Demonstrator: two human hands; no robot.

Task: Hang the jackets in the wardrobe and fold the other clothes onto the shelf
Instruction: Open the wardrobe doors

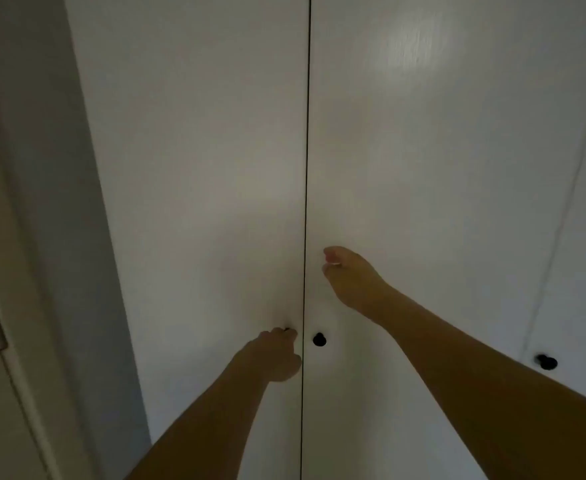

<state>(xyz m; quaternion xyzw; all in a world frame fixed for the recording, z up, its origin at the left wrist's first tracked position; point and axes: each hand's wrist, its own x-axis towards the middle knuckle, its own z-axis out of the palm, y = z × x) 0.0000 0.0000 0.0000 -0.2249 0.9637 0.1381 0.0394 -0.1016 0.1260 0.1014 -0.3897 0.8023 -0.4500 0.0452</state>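
Wardrobe (198, 168) doors closed; left hand (277, 355) grips knob (287, 330), right hand (350, 275) raised.

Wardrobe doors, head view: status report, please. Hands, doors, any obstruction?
Left hand grips left door knob. Right hand raised by right door, holding nothing, above its free knob. Both doors shut. No clothes in view.

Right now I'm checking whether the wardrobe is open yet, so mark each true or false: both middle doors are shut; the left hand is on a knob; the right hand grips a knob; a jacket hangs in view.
1. Both middle doors are shut: true, only a thin seam shows.
2. The left hand is on a knob: true.
3. The right hand grips a knob: false, it is above the free knob, holding nothing.
4. A jacket hangs in view: false, none shows.
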